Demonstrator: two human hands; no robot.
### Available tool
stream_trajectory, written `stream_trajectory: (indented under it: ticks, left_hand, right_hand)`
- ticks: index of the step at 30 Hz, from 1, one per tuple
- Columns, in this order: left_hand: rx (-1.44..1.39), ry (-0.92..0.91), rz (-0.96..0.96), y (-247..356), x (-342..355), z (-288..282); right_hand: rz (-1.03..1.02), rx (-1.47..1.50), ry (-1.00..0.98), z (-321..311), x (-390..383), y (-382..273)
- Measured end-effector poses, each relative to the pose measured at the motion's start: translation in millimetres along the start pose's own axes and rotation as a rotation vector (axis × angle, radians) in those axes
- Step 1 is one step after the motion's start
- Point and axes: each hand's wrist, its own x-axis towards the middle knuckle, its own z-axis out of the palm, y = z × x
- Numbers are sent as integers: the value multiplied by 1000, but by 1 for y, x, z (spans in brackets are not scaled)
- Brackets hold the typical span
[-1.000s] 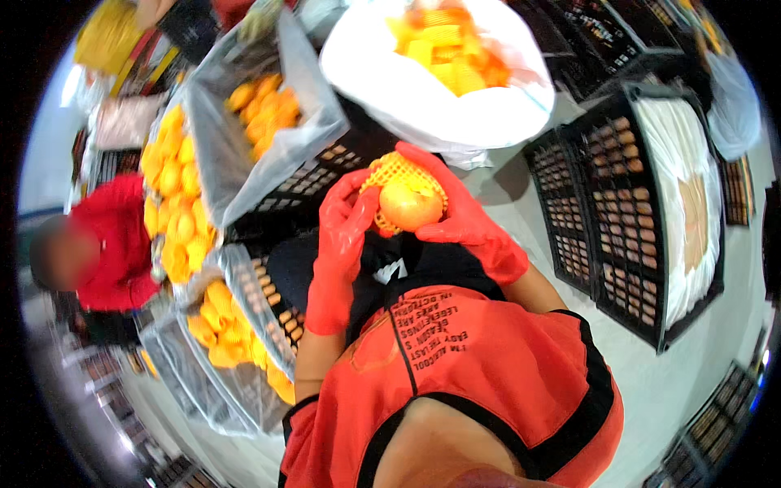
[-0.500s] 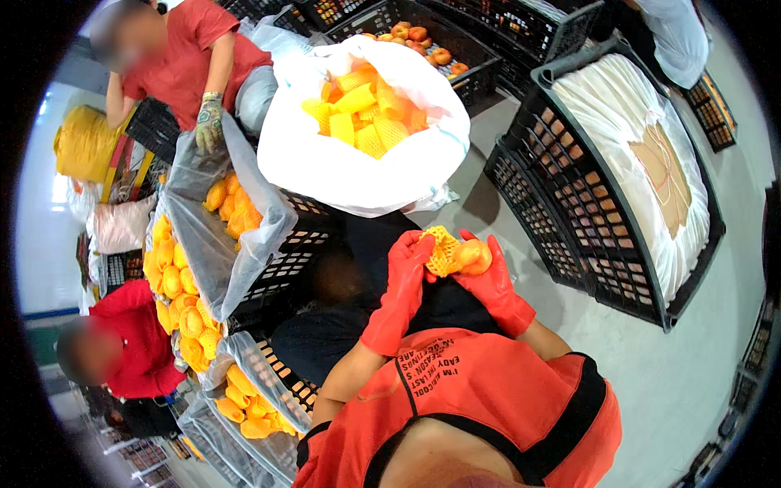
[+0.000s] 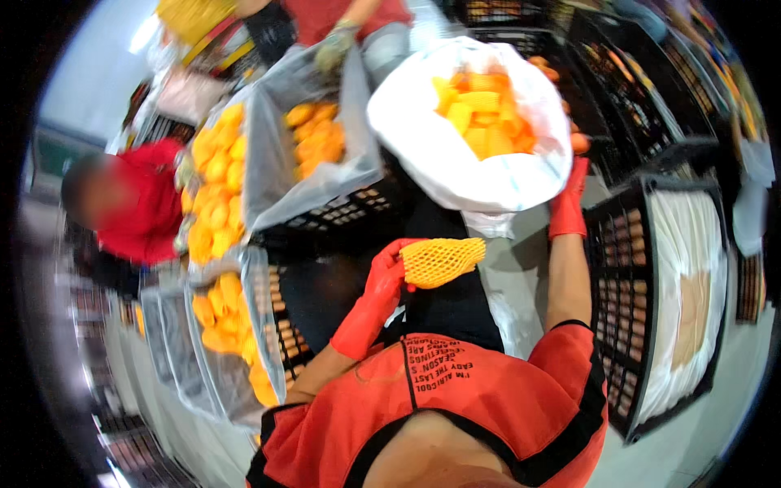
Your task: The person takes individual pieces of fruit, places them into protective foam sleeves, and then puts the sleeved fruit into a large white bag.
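My left hand (image 3: pixel 382 276), in a red rubber glove, grips the wide end of a yellow foam net sleeve (image 3: pixel 443 262) over my lap. The sleeve tapers to the right; whether a fruit is inside I cannot tell. My right hand (image 3: pixel 569 199), gloved alike, reaches forward along the right side of a white sack (image 3: pixel 399 159) full of yellow foam sleeves (image 3: pixel 480 114). Just beyond its fingertips shows a reddish-orange fruit (image 3: pixel 579 143). Blur and the sack's edge hide how those fingers are set.
Left stands a plastic-lined crate (image 3: pixel 272 199) of orange-yellow wrapped fruit, beside a heap of them (image 3: pixel 215 175). A nearer lined crate (image 3: pixel 262 325) holds more. Right is a black crate (image 3: pixel 622 285) covered in white plastic. Two co-workers sit left and ahead.
My right hand has left the fruit and sleeve and moved forward beside the sack. My left hand keeps the sleeve, now stretched out long. The view has turned, shifting the surroundings.
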Motion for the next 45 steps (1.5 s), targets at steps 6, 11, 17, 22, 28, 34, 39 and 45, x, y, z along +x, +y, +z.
stream_trajectory:
  ticks: [6,11,17,22,28,34,39,45]
  left_hand:
    - [-12,316,47,8,-26,-34]
    - [77,304,71,10,-27,-42]
    - [64,5,196,17,-17,-35]
    - [-99,59,235,14,-31,-53]
    - [-149,234,16,-23,-29,-75]
    - [-197,204,7,-34,-41,-74]
    - [-23,236,153,-30,-43,-100]
    - [860,879,817,68,-12,-169]
  right_hand:
    - [-719,-815,292,102,-59,-45]
    - [-706,-1239,-240,195,-224,-64]
    - [-179,-1221,-1046,231,-266,-4]
    - [-831,-1179,-230,258,-181,-39]
    - [-813,-1763,-897,244,-43,-24]
    - [431,-1138,-669,183,-15,77]
    - [634,-829,-683,173,32,64]
    - [-349,-2141,-1301,288,8,-8]
